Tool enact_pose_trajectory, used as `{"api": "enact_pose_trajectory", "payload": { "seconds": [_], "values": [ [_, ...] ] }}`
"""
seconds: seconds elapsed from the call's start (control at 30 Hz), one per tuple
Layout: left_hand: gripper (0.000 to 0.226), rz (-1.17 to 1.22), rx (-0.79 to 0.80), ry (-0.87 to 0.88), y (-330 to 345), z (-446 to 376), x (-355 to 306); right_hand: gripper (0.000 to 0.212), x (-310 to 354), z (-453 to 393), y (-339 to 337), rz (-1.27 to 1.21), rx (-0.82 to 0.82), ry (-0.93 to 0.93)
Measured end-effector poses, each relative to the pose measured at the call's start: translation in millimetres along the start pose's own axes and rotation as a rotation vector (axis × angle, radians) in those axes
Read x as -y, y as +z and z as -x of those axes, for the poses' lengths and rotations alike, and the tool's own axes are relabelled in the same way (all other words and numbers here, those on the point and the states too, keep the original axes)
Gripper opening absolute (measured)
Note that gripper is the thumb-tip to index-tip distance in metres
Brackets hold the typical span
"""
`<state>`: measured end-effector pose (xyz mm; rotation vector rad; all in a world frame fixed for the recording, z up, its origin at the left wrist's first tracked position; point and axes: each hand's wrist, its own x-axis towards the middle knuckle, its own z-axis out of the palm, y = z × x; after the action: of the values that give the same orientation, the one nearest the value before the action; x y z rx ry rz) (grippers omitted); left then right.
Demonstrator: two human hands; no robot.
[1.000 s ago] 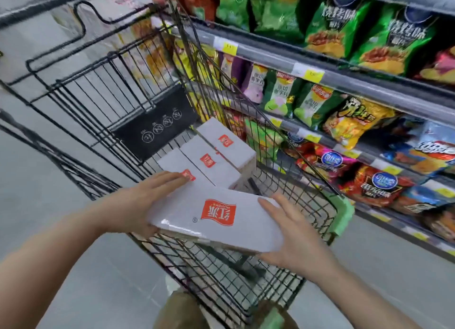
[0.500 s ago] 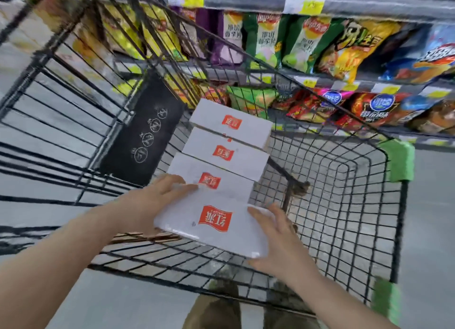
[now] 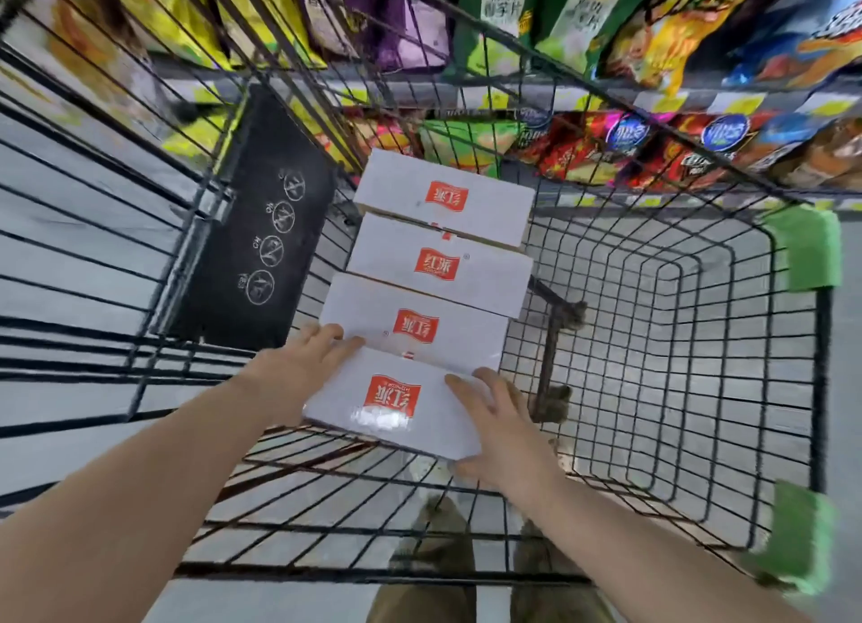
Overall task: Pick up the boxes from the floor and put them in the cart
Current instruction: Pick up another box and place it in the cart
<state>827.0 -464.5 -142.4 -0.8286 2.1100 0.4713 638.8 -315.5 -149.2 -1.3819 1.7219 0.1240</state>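
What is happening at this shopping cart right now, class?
A person is loading white boxes into a wire cart beside shelves of snack bags. Three boxes already lie in a row inside. The left hand and right hand grip a fourth box by its ends, at the near end of that row.

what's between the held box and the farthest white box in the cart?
Head view: two more white boxes, the nearer middle box and the farther middle box, lie in a row between the held box and the farthest box.
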Motion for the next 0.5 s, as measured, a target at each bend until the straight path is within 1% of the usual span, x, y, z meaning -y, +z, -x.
{"api": "enact_pose_trajectory", "payload": {
  "seconds": [0.13,0.2,0.3,0.37,0.5],
  "values": [
    [0.100,0.088,-0.022,0.028,12.1,-5.9,2.9,0.075,-9.6,-3.1,3.5,0.047,0.091,-0.037],
    [0.096,0.140,0.004,0.053,15.4,-7.8,1.0,0.069,-12.1,-1.8,2.3,0.038,0.088,-0.038],
    [0.084,0.199,0.019,0.084,15.0,-6.9,-9.6,0.059,-12.3,4.5,-4.8,-0.031,0.018,-0.031],
    [0.076,0.188,0.007,0.105,9.2,-2.7,-18.6,0.055,-11.9,11.0,-12.6,-0.070,-0.022,-0.031],
    [0.059,0.213,-0.105,0.153,-15.3,14.6,-42.4,0.048,-10.3,29.6,-32.1,-0.231,-0.164,-0.002]
  ]
}}
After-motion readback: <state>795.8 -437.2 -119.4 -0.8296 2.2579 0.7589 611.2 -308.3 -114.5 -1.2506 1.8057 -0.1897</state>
